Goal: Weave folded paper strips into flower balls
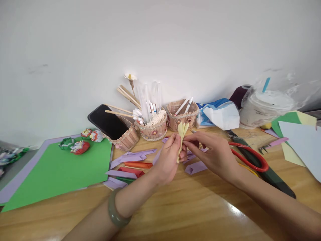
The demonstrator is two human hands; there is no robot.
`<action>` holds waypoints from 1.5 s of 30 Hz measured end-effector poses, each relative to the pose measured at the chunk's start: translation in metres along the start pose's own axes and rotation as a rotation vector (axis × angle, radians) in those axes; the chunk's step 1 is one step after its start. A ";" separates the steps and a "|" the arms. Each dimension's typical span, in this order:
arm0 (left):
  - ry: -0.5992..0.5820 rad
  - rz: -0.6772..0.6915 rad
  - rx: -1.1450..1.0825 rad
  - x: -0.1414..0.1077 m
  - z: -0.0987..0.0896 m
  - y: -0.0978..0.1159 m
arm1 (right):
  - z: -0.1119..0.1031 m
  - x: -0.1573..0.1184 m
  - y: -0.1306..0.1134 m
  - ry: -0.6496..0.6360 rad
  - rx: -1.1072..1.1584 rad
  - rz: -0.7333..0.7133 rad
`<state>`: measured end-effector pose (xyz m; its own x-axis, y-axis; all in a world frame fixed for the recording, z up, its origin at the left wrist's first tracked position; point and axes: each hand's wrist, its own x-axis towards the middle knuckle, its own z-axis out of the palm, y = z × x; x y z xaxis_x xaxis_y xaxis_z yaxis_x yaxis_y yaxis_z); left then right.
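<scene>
My left hand (168,160) is closed around the narrow lower part of a pale yellow folded paper piece (183,129). The paper's pleated top fans out above my thumb, and its stem end shows below my fingers. My right hand (213,150) comes in from the right with thumb and index finger pinched together against the stem. Whatever lies in that pinch is too small to make out. Beneath both hands are several folded purple paper strips (197,167), partly hidden. Orange, red and green folded strips (138,164) rest left of my left wrist.
Behind stand baskets of wooden slats (152,131), one holding a phone (107,120). Green paper (65,170) with small paper flowers (80,146) lies left. To the right are red-handled scissors (260,165), a tissue pack (218,113), a lidded cup (265,107) and paper sheets (301,140).
</scene>
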<state>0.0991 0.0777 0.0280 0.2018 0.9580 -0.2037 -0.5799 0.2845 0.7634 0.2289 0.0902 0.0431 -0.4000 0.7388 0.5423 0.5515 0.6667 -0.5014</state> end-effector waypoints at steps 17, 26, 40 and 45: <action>0.002 0.100 0.114 0.002 0.002 0.001 | -0.002 0.000 0.009 0.034 -0.149 -0.147; 0.019 0.155 0.144 0.002 0.003 0.005 | -0.001 0.001 0.008 0.024 -0.239 -0.109; 0.011 0.152 0.220 0.004 0.001 0.004 | -0.010 0.006 -0.003 -0.035 0.049 -0.060; -0.062 0.019 0.126 0.005 -0.003 0.010 | -0.016 0.011 -0.008 -0.203 0.437 0.253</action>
<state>0.0921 0.0858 0.0332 0.2420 0.9581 -0.1532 -0.4811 0.2556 0.8386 0.2315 0.0916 0.0639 -0.4511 0.8570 0.2491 0.3101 0.4122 -0.8567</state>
